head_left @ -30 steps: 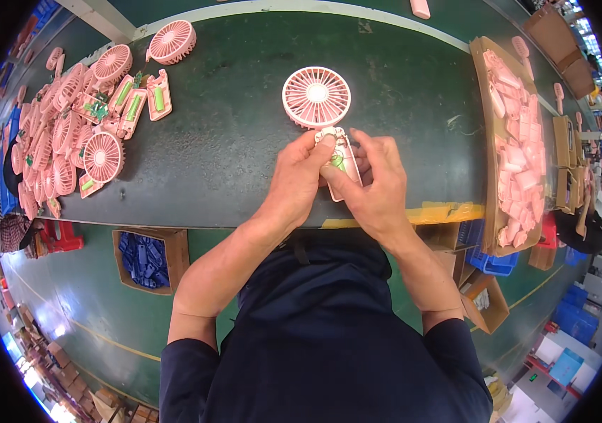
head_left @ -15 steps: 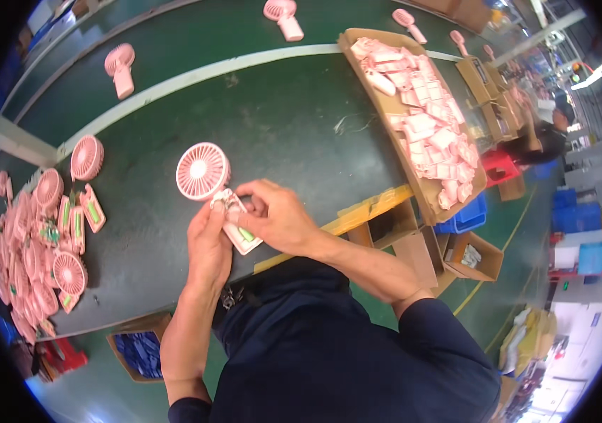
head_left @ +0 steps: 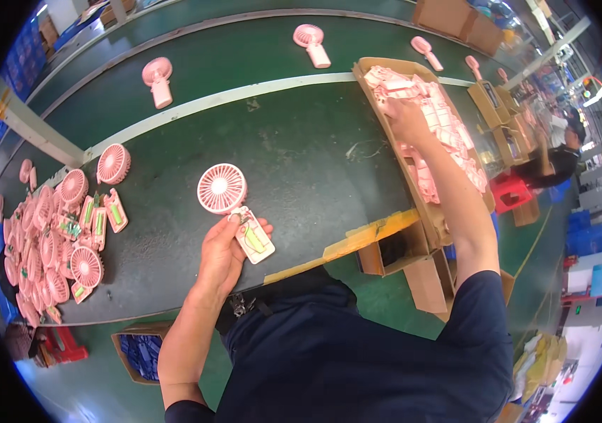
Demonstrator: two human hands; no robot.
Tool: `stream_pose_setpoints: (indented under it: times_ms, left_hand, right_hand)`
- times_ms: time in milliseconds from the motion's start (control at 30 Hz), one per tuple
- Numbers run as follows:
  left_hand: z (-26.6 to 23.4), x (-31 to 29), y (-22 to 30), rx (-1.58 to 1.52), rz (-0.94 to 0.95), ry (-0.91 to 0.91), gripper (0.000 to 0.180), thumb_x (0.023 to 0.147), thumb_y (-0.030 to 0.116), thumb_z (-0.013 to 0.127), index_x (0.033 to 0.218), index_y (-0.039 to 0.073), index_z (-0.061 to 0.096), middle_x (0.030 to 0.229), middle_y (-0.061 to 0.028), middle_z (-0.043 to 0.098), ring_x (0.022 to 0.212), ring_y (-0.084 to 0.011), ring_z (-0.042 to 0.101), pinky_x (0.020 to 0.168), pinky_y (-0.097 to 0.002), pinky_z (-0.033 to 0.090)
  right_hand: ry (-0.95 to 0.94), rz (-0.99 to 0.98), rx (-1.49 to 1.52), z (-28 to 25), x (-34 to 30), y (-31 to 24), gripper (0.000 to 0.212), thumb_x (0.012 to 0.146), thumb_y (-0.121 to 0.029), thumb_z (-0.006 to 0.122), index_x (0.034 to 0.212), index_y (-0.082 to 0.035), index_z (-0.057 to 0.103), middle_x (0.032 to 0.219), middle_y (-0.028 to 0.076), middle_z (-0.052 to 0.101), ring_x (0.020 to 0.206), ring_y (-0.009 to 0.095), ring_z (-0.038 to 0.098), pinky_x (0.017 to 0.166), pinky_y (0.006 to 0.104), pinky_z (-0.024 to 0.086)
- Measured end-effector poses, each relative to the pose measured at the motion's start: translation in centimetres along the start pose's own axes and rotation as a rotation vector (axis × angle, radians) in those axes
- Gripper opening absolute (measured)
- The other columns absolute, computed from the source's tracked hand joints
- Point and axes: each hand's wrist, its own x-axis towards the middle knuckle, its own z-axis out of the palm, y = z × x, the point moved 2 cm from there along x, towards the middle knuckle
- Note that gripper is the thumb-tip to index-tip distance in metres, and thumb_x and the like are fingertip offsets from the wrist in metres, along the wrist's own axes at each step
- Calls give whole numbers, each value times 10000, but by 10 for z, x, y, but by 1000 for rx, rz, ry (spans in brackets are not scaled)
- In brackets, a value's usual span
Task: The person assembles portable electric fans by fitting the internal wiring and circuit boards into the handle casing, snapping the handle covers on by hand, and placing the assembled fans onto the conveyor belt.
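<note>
My left hand (head_left: 223, 255) is closed around the handle of a pink handheld fan (head_left: 222, 189), just above the table's near edge. The fan's round grille faces up, and its handle lies uncovered, with a green cell and small white parts inside. Far to the right, my right hand (head_left: 408, 121) reaches into a long cardboard box (head_left: 394, 156) heaped with pink plastic handle covers (head_left: 442, 125). Its fingertips are down among the covers at the box's far left part; whether they grip one is hidden.
At the left lies a pile of pink fans (head_left: 47, 247) with uncovered handles. Finished-looking pink fans (head_left: 160, 83) lie spaced along a green belt (head_left: 237, 60) beyond a pale rail. Cardboard boxes (head_left: 424, 282) stand below the table at right. A co-worker (head_left: 558, 163) sits far right.
My right hand has left the fan's handle and moved far right into the box of covers. The left hand still holds the fan. The whole view has shifted slightly.
</note>
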Motion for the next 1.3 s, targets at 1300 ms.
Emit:
stream_pose_setpoints:
  times_ms: [1300]
  left_hand:
    - [15, -2, -32, -451, 92, -199, 756, 1082, 605, 214, 1535, 5, 291, 1539, -148, 411, 1452, -260, 386, 1223, -475, 298]
  right_hand:
    - [120, -307, 519, -89, -126, -306, 454, 743, -57, 849, 1164, 26, 700, 1065, 182, 676, 873, 305, 702, 714, 366, 581]
